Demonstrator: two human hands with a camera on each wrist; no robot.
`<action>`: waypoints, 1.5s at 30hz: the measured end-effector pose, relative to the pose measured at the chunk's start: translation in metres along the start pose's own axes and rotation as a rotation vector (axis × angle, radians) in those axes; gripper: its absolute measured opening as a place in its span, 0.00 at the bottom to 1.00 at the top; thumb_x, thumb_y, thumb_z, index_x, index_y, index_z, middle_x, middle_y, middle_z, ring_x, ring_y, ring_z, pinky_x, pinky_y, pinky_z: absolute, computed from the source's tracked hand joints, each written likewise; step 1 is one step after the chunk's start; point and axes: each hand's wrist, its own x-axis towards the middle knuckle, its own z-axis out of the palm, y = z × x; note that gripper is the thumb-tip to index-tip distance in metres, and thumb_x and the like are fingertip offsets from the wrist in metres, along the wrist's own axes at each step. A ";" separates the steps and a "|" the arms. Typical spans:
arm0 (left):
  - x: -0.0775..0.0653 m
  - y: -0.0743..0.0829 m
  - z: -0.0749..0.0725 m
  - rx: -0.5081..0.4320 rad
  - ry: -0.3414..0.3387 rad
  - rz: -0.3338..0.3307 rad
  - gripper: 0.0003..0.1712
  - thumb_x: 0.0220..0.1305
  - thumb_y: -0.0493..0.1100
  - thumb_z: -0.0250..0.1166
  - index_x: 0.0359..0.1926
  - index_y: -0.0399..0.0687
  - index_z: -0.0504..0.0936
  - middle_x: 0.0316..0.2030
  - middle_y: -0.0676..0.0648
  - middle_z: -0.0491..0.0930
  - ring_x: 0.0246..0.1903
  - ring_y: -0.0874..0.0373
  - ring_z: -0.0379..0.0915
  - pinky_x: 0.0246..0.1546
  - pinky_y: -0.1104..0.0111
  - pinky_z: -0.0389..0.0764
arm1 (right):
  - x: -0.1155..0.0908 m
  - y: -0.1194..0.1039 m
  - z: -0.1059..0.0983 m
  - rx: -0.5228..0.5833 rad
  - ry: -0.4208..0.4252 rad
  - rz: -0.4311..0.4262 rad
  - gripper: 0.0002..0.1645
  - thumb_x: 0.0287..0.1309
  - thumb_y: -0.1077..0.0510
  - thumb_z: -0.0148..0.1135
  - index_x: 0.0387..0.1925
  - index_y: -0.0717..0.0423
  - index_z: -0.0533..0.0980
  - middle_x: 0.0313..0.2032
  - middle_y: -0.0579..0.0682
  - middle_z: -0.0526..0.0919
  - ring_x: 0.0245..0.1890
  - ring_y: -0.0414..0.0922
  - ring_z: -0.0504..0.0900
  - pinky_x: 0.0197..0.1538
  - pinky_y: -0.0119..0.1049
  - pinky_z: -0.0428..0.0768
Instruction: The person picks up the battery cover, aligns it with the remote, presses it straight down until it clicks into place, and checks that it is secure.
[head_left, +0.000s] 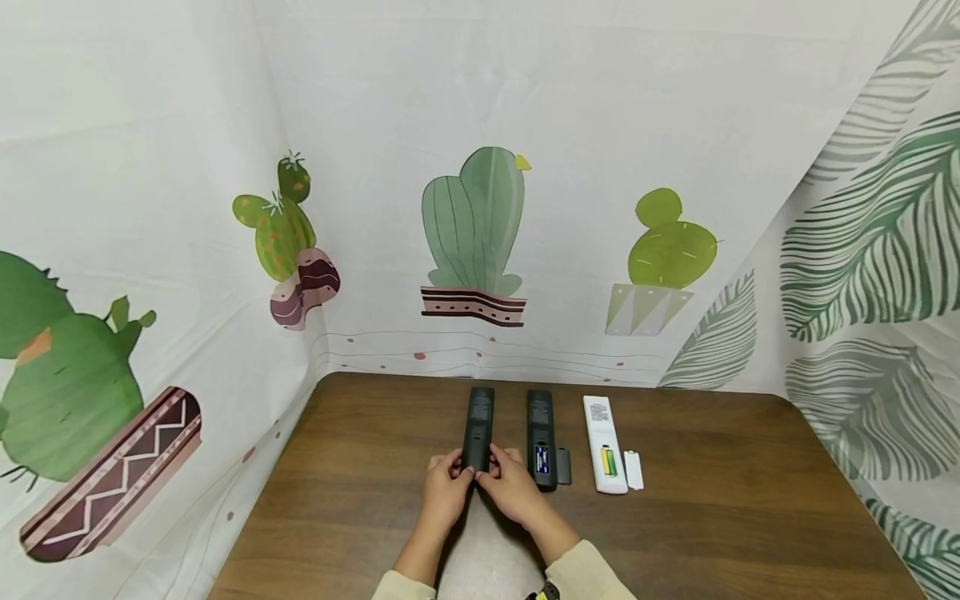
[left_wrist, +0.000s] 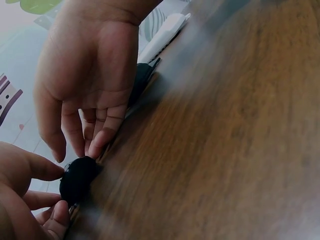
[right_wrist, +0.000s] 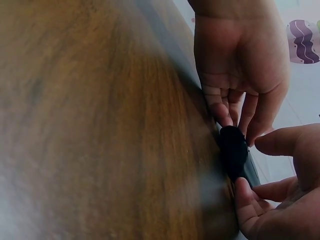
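Note:
A black remote control (head_left: 478, 425) lies back side up on the wooden table, its battery cover in place. My left hand (head_left: 442, 492) holds its near end from the left, thumb and fingers at the edge. From the right, my right hand (head_left: 516, 493) grips the same end, the two thumbs close together. In the left wrist view the remote's rounded dark end (left_wrist: 77, 180) shows between the fingers of both hands. The right wrist view shows that end (right_wrist: 234, 150) low against the tabletop, fingertips at its sides.
Right of the hands lies a second black remote (head_left: 540, 417), its battery bay uncovered with blue batteries (head_left: 542, 459) inside and its dark cover (head_left: 563, 467) alongside. Farther right is a white remote (head_left: 598, 421) with green-yellow batteries (head_left: 608, 461) and a loose white cover (head_left: 633, 470). A cactus-print cloth (head_left: 375, 250) hangs behind the table (head_left: 735, 500).

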 end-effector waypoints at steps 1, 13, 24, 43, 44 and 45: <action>0.000 0.000 0.000 -0.001 0.006 0.001 0.24 0.59 0.33 0.68 0.57 0.28 0.79 0.44 0.39 0.75 0.38 0.56 0.69 0.37 0.76 0.72 | 0.000 0.000 0.000 0.000 0.001 -0.001 0.40 0.65 0.53 0.63 0.71 0.71 0.63 0.56 0.62 0.74 0.43 0.43 0.76 0.45 0.34 0.76; 0.000 0.002 0.001 -0.010 0.052 -0.004 0.23 0.58 0.33 0.67 0.56 0.31 0.81 0.43 0.40 0.77 0.35 0.60 0.69 0.36 0.76 0.72 | 0.001 0.001 0.002 0.039 0.026 0.030 0.39 0.65 0.53 0.63 0.70 0.69 0.64 0.58 0.63 0.74 0.47 0.46 0.79 0.46 0.36 0.79; -0.002 0.009 0.000 -0.088 0.085 0.018 0.20 0.59 0.31 0.66 0.54 0.34 0.83 0.40 0.41 0.78 0.34 0.61 0.69 0.34 0.77 0.71 | 0.002 0.001 -0.001 0.042 0.069 -0.003 0.32 0.64 0.55 0.63 0.66 0.66 0.70 0.54 0.62 0.77 0.46 0.48 0.80 0.46 0.40 0.80; -0.004 0.020 0.002 -0.181 0.047 0.013 0.16 0.62 0.31 0.64 0.52 0.38 0.84 0.42 0.41 0.80 0.36 0.60 0.73 0.35 0.77 0.74 | -0.004 -0.006 -0.016 0.083 0.098 -0.034 0.22 0.67 0.56 0.60 0.59 0.61 0.77 0.53 0.62 0.78 0.47 0.49 0.81 0.43 0.33 0.79; -0.004 0.020 0.002 -0.185 0.044 0.016 0.17 0.62 0.31 0.64 0.52 0.38 0.83 0.43 0.41 0.80 0.37 0.59 0.73 0.36 0.77 0.74 | -0.004 -0.006 -0.018 0.082 0.100 -0.040 0.21 0.67 0.57 0.60 0.58 0.61 0.77 0.53 0.62 0.78 0.47 0.49 0.81 0.42 0.33 0.79; -0.004 0.020 0.002 -0.190 0.041 0.016 0.17 0.62 0.31 0.64 0.53 0.38 0.83 0.43 0.40 0.80 0.38 0.59 0.74 0.36 0.76 0.75 | -0.004 -0.006 -0.019 0.081 0.105 -0.034 0.21 0.67 0.56 0.60 0.58 0.61 0.78 0.52 0.60 0.78 0.47 0.48 0.81 0.43 0.32 0.79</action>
